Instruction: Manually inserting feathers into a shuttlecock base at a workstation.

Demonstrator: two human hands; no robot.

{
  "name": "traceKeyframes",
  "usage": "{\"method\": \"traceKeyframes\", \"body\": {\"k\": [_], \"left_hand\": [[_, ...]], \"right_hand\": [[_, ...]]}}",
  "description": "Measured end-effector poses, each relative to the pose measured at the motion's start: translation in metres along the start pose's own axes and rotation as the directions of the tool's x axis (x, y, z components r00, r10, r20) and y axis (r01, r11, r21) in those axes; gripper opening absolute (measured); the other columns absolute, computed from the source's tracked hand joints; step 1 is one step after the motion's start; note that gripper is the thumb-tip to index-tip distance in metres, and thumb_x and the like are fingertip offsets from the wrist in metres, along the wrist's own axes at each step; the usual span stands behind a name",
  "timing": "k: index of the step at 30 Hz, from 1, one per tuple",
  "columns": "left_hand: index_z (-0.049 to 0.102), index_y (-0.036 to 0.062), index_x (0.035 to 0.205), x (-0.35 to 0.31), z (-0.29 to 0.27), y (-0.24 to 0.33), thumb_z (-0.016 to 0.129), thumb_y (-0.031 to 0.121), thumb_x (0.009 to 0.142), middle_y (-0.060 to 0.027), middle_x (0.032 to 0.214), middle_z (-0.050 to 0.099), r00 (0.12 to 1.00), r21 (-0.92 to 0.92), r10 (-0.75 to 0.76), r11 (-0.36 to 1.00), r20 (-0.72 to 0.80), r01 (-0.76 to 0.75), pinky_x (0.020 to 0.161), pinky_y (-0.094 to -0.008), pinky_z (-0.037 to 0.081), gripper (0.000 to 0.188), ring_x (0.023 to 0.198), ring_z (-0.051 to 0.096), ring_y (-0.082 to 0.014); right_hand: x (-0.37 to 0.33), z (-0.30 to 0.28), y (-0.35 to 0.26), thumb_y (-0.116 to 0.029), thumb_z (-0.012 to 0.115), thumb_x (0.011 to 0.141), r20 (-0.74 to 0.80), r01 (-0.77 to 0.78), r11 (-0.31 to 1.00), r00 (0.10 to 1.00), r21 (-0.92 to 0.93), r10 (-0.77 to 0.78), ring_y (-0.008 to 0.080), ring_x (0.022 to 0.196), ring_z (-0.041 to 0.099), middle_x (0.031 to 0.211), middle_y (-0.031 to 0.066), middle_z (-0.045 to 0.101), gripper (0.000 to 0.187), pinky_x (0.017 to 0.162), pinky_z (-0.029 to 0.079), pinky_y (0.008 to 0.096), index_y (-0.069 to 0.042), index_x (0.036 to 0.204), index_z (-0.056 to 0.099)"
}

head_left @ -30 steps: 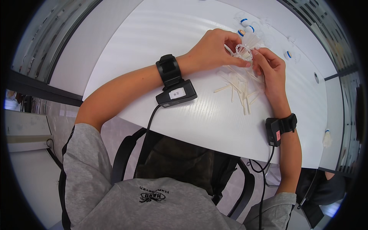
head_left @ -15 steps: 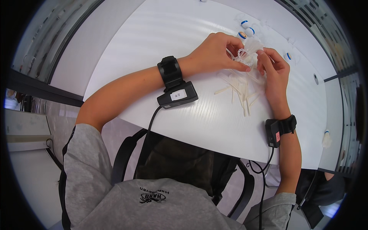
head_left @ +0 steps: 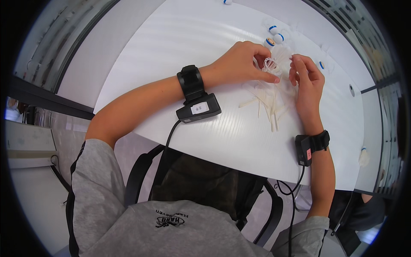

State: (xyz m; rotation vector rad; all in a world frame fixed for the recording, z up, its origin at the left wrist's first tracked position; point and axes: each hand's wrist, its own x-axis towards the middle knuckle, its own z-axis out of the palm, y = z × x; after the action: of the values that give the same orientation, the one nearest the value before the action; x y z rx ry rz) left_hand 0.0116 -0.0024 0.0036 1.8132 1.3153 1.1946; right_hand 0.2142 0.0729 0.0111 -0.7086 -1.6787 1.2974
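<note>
- left hand [head_left: 248, 63]: thumb and fingers grasp a white openwork piece [head_left: 271, 65] from its left side; the grip is engaged.
- openwork piece: located above the far right part of the white table [head_left: 205, 133], between the two hands; its fine lattice shows loops facing the person.
- pale fan-like part [head_left: 281, 55]: directly beyond the openwork piece, near the right fingertips; whether the two are joined cannot be determined.
- right hand [head_left: 307, 80]: raised to the right of the openwork piece, fingers curled, thumb and forefinger close together — whether anything is pinched there, cannot tell.
- loose pale sticks [head_left: 269, 105]: scattered in a crossing pile on the table, on the person's side of the openwork piece.
- two white rounded caps with blue bands [head_left: 278, 38]: near each other, beyond the left fingers.
- tan-faced cap with a blue band [head_left: 269, 42]: just beside those two, closer to the left hand.
- further blue-banded cap [head_left: 321, 65]: to the right of the right hand, apart from the others.
- black wrist devices [head_left: 199, 109]: one strapped on each wrist, cables running down from both.
- black chair armrest [head_left: 139, 175]: below the table edge, left side.
</note>
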Motion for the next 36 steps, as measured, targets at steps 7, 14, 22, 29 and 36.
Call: {"method": "traceKeyframes", "body": {"k": [7,14,22,29,36], "left_hand": [[0.068,0.0013,0.092,0.002,-0.001,0.000,0.085,0.043,0.076,-0.0060,0.072,0.062,0.991,0.038,0.001,0.999,-0.132,0.004,0.060,-0.0271,0.045,0.047,0.066,0.057,-0.0126],[0.068,0.0011,0.104,0.001,0.000,-0.005,0.079,0.033,0.086,-0.0023,0.077,0.066,0.988,-0.047,-0.096,0.995,-0.118,0.091,0.060,-0.0240,0.042,0.038,0.065,0.057,-0.0069],[0.057,0.0009,0.128,0.002,0.001,-0.005,0.072,0.025,0.092,-0.0074,0.088,0.069,0.985,-0.091,-0.075,0.994,-0.156,0.062,0.061,-0.0234,0.050,0.047,0.065,0.063,-0.0096],[0.059,0.0014,0.127,0.001,0.000,-0.002,0.074,0.027,0.091,-0.0076,0.088,0.070,0.985,-0.076,-0.086,0.994,-0.147,0.075,0.062,-0.0229,0.049,0.046,0.064,0.063,-0.0102],[0.061,0.0021,0.125,0.001,0.001,0.001,0.075,0.028,0.090,-0.0059,0.085,0.070,0.987,-0.110,-0.086,0.991,-0.132,0.071,0.062,-0.0233,0.048,0.045,0.066,0.063,-0.0100]], "right_hand": [[0.005,-0.008,0.007,-0.019,0.072,0.088,-0.046,0.150,0.813,0.976,-0.563,-0.212,0.0098,0.078,0.055,0.092,-0.0001,0.067,0.018,0.069,0.044,0.0277,-0.005,0.099,0.070],[0.004,-0.006,0.012,-0.023,0.081,0.077,0.036,0.229,0.628,0.952,-0.744,-0.305,0.0213,0.081,0.058,0.087,0.0051,0.065,0.031,0.073,0.048,0.0340,-0.008,0.101,0.069],[0.003,-0.008,0.013,-0.014,0.076,0.081,0.083,0.187,0.620,0.978,-0.762,-0.194,0.0180,0.078,0.056,0.085,0.0054,0.070,0.028,0.070,0.047,0.0323,-0.005,0.107,0.069],[0.004,-0.009,0.019,-0.005,0.070,0.087,0.068,0.162,0.793,0.986,-0.588,-0.152,0.0118,0.072,0.056,0.082,0.0040,0.068,0.022,0.065,0.046,0.0261,-0.004,0.109,0.068],[0.009,-0.007,0.017,0.000,0.065,0.092,-0.013,0.137,0.937,0.989,-0.321,-0.149,0.0075,0.080,0.061,0.096,0.0043,0.063,0.022,0.075,0.050,0.0232,0.002,0.114,0.062]]}}
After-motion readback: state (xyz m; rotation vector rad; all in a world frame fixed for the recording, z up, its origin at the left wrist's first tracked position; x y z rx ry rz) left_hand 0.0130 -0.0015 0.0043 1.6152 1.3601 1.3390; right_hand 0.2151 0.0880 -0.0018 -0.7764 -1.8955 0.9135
